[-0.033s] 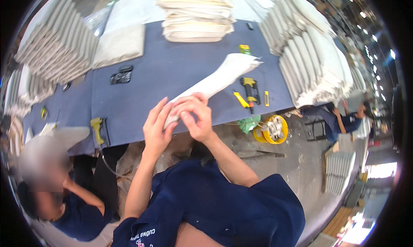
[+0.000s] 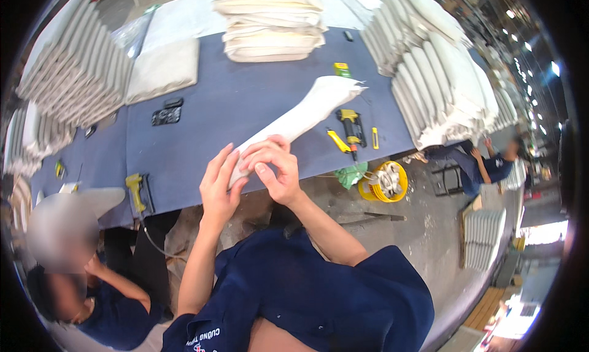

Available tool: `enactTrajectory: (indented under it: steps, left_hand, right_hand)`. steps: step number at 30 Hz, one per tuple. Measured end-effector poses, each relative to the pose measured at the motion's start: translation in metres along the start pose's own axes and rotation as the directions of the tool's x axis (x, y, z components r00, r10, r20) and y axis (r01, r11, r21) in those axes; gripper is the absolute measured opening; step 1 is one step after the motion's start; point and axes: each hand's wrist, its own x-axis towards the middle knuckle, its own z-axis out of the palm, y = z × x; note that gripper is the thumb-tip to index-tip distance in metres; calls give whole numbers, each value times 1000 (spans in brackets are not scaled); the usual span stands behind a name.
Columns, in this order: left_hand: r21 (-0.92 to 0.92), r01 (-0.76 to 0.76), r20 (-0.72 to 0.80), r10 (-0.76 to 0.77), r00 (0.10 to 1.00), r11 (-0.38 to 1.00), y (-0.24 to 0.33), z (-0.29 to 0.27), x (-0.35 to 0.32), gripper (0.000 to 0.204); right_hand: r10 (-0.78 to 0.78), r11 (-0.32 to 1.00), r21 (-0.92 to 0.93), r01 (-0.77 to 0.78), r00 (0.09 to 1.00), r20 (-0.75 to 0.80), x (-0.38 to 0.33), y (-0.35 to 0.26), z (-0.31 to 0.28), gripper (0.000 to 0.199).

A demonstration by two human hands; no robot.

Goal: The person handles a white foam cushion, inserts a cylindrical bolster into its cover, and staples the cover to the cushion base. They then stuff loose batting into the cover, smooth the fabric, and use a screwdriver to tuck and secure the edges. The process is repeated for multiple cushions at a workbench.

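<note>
A long white cloth-covered piece [image 2: 294,116] lies slantwise over the near edge of the blue-grey table, its flared far end showing ragged cloth. My left hand [image 2: 218,186] grips the near end, thumb on one side and fingers on the other. Curled over the same end, my right hand [image 2: 276,168] has its fingertips on the cloth and its thumb bent; the palm side is partly hidden. To the right of the piece lie a yellow-and-black staple gun [image 2: 350,128], a yellow cutter knife [image 2: 337,141] and a slimmer yellow knife [image 2: 375,138].
Stacks of white padded panels [image 2: 270,27] line the table's far side, with more at left [image 2: 73,64] and right [image 2: 442,88]. A second staple gun [image 2: 140,192] lies near a seated co-worker [image 2: 104,303] at left. Below the right edge stands a yellow bucket [image 2: 374,192] of scraps.
The whole view has shifted slightly, so the table and its things sit a little further left. Both hands keep their hold on the white piece.
</note>
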Motion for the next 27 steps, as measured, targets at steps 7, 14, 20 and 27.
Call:
enactTrajectory:
  steps: [7, 14, 20, 27]
  left_hand:
    - [31, -53, 2, 53, 999, 998, 5, 1, -2, 54]
    - [-96, 81, 245, -55, 968, 992, -6, -9, -13, 97]
    - [-166, -26, 371, 87, 924, 986, -13, 18, -50, 86]
    - [-162, -418, 653, 415, 634, 894, 102, -35, 77, 85]
  right_hand:
    - [238, 954, 15, -301, 723, -648, 2, 34, -87, 22]
    - [247, 911, 25, -411, 496, -833, 28, 132, -193, 36]
    - [482, 872, 485, -59, 267, -835, -17, 191, -214, 51]
    - [778, 628, 772, 101, -46, -627, -106, 179, -183, 81]
